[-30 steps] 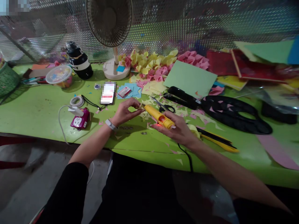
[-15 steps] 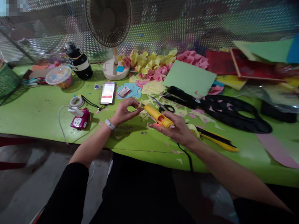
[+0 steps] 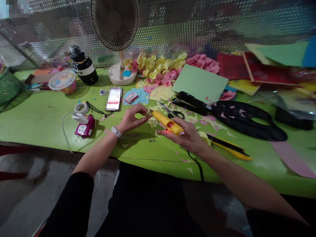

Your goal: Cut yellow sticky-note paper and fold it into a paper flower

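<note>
My right hand [image 3: 189, 136] is wrapped round a yellow glue gun [image 3: 167, 122] with a red light, its nozzle pointing left. My left hand [image 3: 132, 117] pinches a small folded yellow paper piece [image 3: 148, 112] right at the nozzle tip, over the green table [image 3: 37, 118]. A white band sits on my left wrist. The gun's black cord hangs off the table's front edge below my right hand.
Scissors [image 3: 172, 112], a black stapler [image 3: 191, 100] and a black ring-shaped cutout [image 3: 249, 120] lie behind my hands. Folded yellow and pink paper flowers [image 3: 160, 69] pile by a desk fan [image 3: 118, 39]. A phone [image 3: 114, 98], tape roll [image 3: 81, 107], pink socket [image 3: 85, 126], bottle [image 3: 84, 67] stand left.
</note>
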Motion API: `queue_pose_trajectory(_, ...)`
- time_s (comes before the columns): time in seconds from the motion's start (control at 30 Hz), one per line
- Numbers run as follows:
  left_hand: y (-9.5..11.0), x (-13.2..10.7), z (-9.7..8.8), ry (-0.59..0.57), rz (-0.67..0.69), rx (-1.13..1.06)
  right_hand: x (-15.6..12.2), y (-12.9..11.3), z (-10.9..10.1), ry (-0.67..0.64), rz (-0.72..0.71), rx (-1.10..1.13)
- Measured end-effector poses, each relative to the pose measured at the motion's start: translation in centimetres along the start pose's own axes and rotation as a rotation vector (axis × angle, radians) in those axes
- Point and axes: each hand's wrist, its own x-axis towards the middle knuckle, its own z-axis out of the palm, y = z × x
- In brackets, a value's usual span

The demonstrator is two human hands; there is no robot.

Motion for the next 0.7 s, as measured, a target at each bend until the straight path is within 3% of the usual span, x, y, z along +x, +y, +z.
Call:
queue_pose_trajectory(0.57, 0.31, 0.16, -0.11, -0.012, -0.101, -0.029, -0.02, 0.17, -0.06, -0.003, -0.016, 0.006)
queue_pose_trajectory(0.7, 0.01, 0.00, 0.07, 0.041, -0.234, -0.132, 0.05, 0.01, -0.04, -0.007, -0.017, -0.008)
